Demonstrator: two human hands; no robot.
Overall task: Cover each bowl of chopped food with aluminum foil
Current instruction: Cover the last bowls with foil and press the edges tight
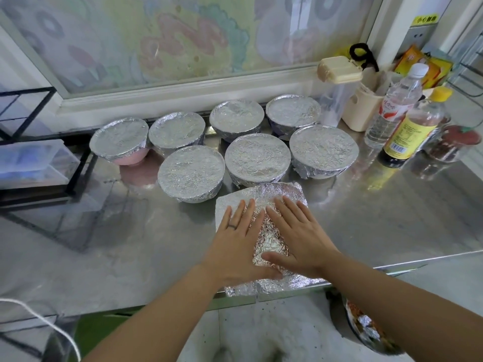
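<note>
Several bowls stand in two rows at the back of the steel counter, each with foil wrapped tight over its rim; the leftmost is a pink bowl, the nearest a foil-covered bowl. A crinkled foil sheet lies flat on the counter near the front edge. My left hand and my right hand both rest palm down on the sheet, fingers spread, thumbs overlapping near its front. No bowl shows under the sheet.
Bottles stand at the right: a clear bottle and a yellow-capped sauce bottle, with a red-lidded jar and a cream holder nearby. A black wire rack with a plastic box is at left. A bin sits below the counter edge.
</note>
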